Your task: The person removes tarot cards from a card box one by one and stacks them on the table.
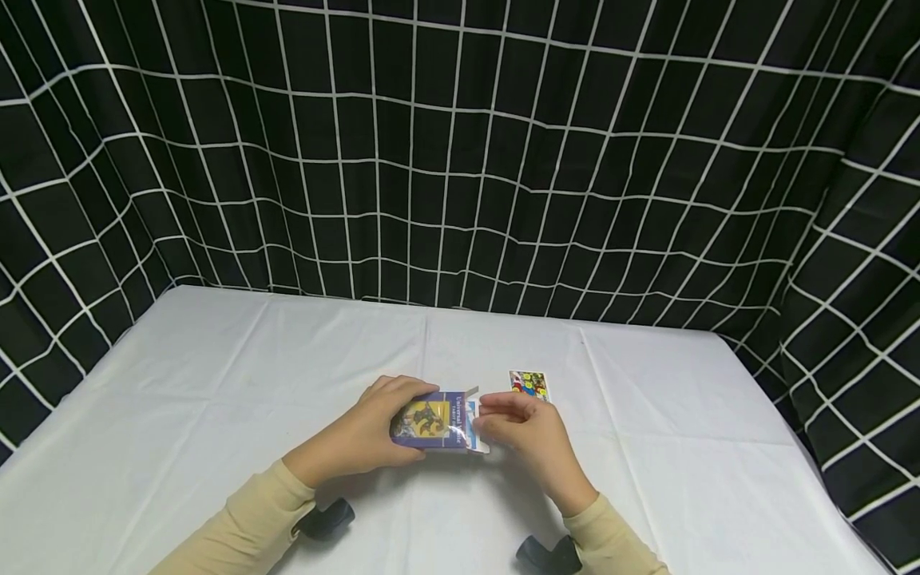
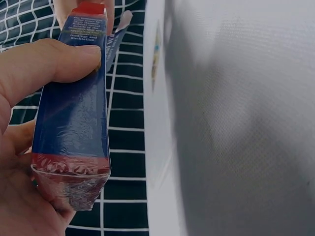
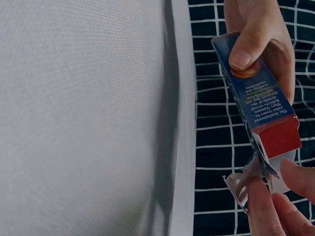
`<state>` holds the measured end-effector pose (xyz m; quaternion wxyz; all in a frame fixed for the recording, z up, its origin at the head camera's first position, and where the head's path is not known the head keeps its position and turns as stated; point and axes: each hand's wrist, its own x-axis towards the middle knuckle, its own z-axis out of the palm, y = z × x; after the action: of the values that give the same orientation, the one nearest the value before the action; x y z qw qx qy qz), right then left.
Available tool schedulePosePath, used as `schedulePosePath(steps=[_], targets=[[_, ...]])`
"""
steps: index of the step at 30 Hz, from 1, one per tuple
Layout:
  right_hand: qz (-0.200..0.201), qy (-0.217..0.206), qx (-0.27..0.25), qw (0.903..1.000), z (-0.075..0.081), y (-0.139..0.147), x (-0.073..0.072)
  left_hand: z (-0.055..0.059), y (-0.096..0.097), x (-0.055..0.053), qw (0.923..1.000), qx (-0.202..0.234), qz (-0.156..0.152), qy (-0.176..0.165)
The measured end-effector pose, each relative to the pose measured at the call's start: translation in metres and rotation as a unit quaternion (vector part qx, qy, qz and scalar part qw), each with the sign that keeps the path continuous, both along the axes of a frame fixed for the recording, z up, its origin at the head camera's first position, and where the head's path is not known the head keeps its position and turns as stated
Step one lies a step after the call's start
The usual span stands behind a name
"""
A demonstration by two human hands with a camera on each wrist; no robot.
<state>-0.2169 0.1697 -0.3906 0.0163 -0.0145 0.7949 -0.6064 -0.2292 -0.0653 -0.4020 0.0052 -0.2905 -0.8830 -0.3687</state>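
Note:
A purple-blue tarot card box (image 1: 430, 420) with a yellow picture on its face is held in my left hand (image 1: 374, 427), thumb along one narrow side and fingers on the opposite one. Its end flaps stand open toward the right. From that mouth a blue-and-white card (image 1: 471, 426) sticks out, and my right hand (image 1: 530, 438) pinches it between thumb and fingers. Whether more cards are behind it is hidden. In the right wrist view, a torn-looking flap (image 3: 238, 189) hangs beside the fingertips. Clear wrap covers the box's closed end (image 2: 74, 189) in the left wrist view.
Just beyond my right hand, a colourful card (image 1: 528, 384) lies on the white tablecloth (image 1: 323, 359), partly covered by the hand. Dark wrist devices (image 1: 327, 519) sit under both forearms. A black curtain with white grid lines (image 1: 460, 160) surrounds the table's back and sides.

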Motion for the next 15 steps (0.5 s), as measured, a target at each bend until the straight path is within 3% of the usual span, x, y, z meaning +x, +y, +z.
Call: schedulePosePath(steps=[15], targets=[[-0.004, -0.027, -0.028, 0.9992, -0.0026, -0.0038, -0.0021, 0.0007, 0.0018, 0.0017, 1.0000, -0.002, -0.002, -0.001]])
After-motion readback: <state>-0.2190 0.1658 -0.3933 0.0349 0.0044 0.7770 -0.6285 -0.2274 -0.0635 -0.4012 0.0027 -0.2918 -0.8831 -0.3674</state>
